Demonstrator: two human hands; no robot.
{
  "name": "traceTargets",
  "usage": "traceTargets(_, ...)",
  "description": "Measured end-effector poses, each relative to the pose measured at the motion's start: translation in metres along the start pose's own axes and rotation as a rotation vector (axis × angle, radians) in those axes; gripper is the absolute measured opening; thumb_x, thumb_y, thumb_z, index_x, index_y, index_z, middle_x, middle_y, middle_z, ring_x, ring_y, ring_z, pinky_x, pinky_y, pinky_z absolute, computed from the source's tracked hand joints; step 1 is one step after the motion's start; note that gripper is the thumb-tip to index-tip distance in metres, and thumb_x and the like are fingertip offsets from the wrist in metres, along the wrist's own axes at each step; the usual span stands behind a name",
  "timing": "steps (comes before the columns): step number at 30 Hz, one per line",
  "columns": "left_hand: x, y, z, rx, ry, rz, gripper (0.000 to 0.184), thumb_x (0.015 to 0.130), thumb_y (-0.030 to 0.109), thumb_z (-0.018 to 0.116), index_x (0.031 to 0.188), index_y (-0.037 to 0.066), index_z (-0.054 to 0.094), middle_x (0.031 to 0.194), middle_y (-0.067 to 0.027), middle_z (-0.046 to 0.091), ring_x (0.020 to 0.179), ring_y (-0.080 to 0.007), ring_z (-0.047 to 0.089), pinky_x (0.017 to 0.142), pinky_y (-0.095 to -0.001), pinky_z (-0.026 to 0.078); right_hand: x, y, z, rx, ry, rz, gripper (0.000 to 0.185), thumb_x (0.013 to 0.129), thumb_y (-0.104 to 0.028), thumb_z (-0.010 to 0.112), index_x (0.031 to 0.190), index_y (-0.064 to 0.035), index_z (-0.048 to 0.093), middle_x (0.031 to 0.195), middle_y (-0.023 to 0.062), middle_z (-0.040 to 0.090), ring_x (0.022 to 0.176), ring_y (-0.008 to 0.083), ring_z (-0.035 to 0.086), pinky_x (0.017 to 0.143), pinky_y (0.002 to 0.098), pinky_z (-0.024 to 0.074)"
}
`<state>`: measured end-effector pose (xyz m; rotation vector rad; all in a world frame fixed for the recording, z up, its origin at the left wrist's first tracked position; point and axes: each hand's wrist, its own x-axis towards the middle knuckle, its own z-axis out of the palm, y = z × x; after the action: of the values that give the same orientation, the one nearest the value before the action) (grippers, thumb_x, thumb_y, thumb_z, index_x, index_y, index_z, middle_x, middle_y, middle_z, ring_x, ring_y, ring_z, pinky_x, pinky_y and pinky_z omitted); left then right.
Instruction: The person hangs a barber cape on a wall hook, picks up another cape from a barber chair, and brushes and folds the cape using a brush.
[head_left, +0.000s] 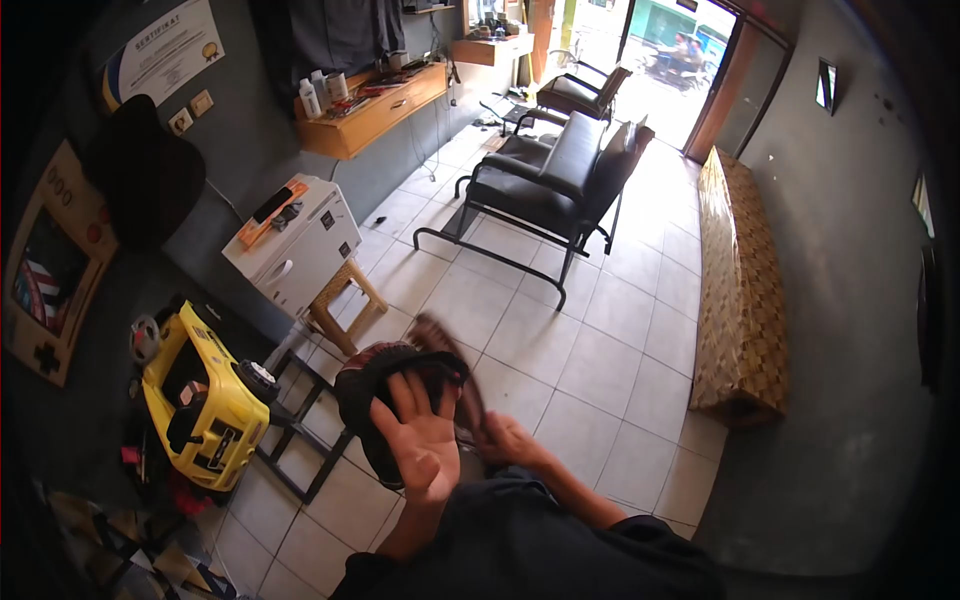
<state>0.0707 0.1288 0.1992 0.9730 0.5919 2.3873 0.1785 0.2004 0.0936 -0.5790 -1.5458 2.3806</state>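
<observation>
A dark cap or similar hollow item (365, 405) hangs on my left hand (425, 440), whose fingers are spread inside its opening with the palm showing. Just to the right, my right hand (505, 440) is closed round the lower end of a brown brush-like object (455, 360). That object is blurred and slants up along the right side of the dark item. Whether the two items touch is unclear. The right fingers are partly smeared.
Black barber chairs (540, 180) stand on the tiled floor ahead. At the left are a yellow toy car (205, 400), a white cabinet (295, 245) and a wooden stool (345, 305). A woven bench (740, 290) lines the right wall. Beyond the doorway, people (685, 55) are visible.
</observation>
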Motion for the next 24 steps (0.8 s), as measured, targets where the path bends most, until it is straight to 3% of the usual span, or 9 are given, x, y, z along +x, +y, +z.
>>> traceTargets(1,0.0,0.0,-0.002,0.009,-0.037,0.003,0.09,0.071,0.031,0.059,0.144,0.021,0.007,0.149,-0.0127,0.001,0.138,-0.0285,0.004,0.105,-0.0556,0.017,0.006,0.022,-0.006,-0.075,-0.033,0.033,0.049,0.096,-0.048,0.027,0.074,-0.0097,0.049,0.06,-0.0061,0.04,0.051,0.0047,0.035,0.045,0.0201,0.0289)
traceTargets(5,-0.003,0.004,-0.015,-0.059,-0.066,-0.012,0.089,0.071,0.031,0.058,0.144,0.02,0.009,0.149,-0.0143,0.002,0.138,-0.0298,0.003,0.104,-0.0573,0.019,0.019,0.17,-0.071,-1.013,-0.056,0.045,0.054,0.093,-0.046,0.036,0.083,0.0016,0.06,0.074,0.0166,0.063,0.067,0.0315,0.06,0.059,0.039,0.045)
traceTargets(7,-0.001,0.01,-0.013,-0.114,-0.035,-0.032,0.087,0.071,0.03,0.058,0.143,0.019,0.011,0.149,-0.0148,0.005,0.138,-0.0302,0.004,0.103,-0.0579,0.021,0.002,0.166,-0.081,-1.184,-0.171,0.487,0.056,0.091,-0.049,0.038,0.091,0.0017,0.063,0.09,0.0242,0.062,0.087,0.0409,0.058,0.075,0.0458,0.0451)
traceTargets(10,0.005,0.018,-0.008,-0.147,-0.02,-0.029,0.087,0.072,0.022,0.058,0.143,0.017,0.009,0.148,-0.0167,0.007,0.137,-0.0307,0.009,0.101,-0.058,0.026,-0.012,0.175,-0.108,-1.274,-0.11,0.651,0.059,0.091,-0.051,0.037,0.094,0.0007,0.064,0.09,0.0243,0.062,0.089,0.0407,0.058,0.078,0.0463,0.0454)
traceTargets(13,0.006,0.022,-0.002,-0.133,0.058,-0.055,0.089,0.07,0.016,0.058,0.142,0.008,0.006,0.144,-0.0199,0.016,0.134,-0.0309,0.019,0.1,-0.055,0.031,-0.007,0.139,-0.11,-1.223,0.082,0.382,0.059,0.091,-0.051,0.037,0.088,0.0022,0.063,0.082,0.0212,0.064,0.078,0.0351,0.062,0.071,0.0434,0.0469)
traceTargets(15,0.005,0.02,-0.004,-0.073,0.071,-0.117,0.089,0.07,0.016,0.058,0.141,0.005,0.007,0.142,-0.0211,0.02,0.133,-0.0309,0.022,0.1,-0.0536,0.032,-0.002,0.083,-0.086,-0.865,0.252,0.113,0.058,0.093,-0.049,0.036,0.076,0.0011,0.058,0.063,0.0114,0.058,0.055,0.0215,0.054,0.052,0.0341,0.0434)
traceTargets(17,0.004,0.019,-0.004,-0.039,0.066,-0.178,0.086,0.07,0.016,0.057,0.139,-0.002,0.009,0.136,-0.0199,0.03,0.127,-0.0287,0.031,0.101,-0.0446,0.032,0.003,0.032,-0.055,-0.305,0.259,0.055,0.05,0.096,-0.044,0.033,0.068,-0.0056,0.049,0.054,-0.0007,0.043,0.046,0.0087,0.036,0.042,0.0237,0.0299)
traceTargets(20,-0.004,0.012,-0.011,0.055,0.057,-0.245,0.083,0.07,0.014,0.058,0.138,-0.007,0.015,0.132,-0.0167,0.036,0.122,-0.0257,0.036,0.102,-0.0359,0.029,-0.002,-0.01,-0.022,0.096,0.101,-0.028,0.044,0.097,-0.041,0.032,0.068,-0.0102,0.045,0.056,-0.0065,0.038,0.046,0.0044,0.031,0.041,0.0199,0.0231)
traceTargets(24,0.0,0.021,0.006,0.274,0.113,-0.279,0.084,0.067,0.018,0.057,0.137,-0.007,0.017,0.132,-0.0173,0.038,0.122,-0.0275,0.038,0.103,-0.0362,0.027,0.003,0.01,-0.012,-0.085,-0.043,0.107,0.043,0.096,-0.041,0.036,0.07,-0.0091,0.049,0.057,-0.0064,0.04,0.05,0.005,0.037,0.043,0.0212,0.0305)
